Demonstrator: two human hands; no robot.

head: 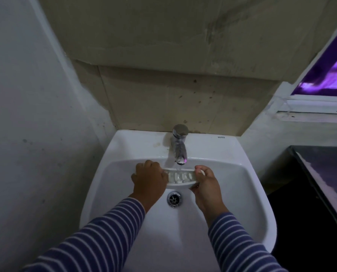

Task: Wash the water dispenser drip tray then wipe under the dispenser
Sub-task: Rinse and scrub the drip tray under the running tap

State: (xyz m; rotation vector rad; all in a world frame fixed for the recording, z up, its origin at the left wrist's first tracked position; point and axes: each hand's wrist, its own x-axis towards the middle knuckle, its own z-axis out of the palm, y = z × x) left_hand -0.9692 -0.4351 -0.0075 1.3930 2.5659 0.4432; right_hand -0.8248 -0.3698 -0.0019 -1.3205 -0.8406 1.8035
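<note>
A white slotted drip tray [180, 178] is held inside the white sink [242, 193], directly under the chrome tap [179, 146]. Water runs from the spout onto the tray's far edge. My left hand [149, 180] grips the tray's left end, fingers curled over it. My right hand [206, 183] grips the right end, thumb on top. Both arms wear blue and white striped sleeves. The water dispenser is not in view.
The chrome drain [174, 199] lies just below the tray. A white wall stands close on the left. A dark counter [324, 183] sits to the right of the sink, and a window [328, 73] is at the upper right.
</note>
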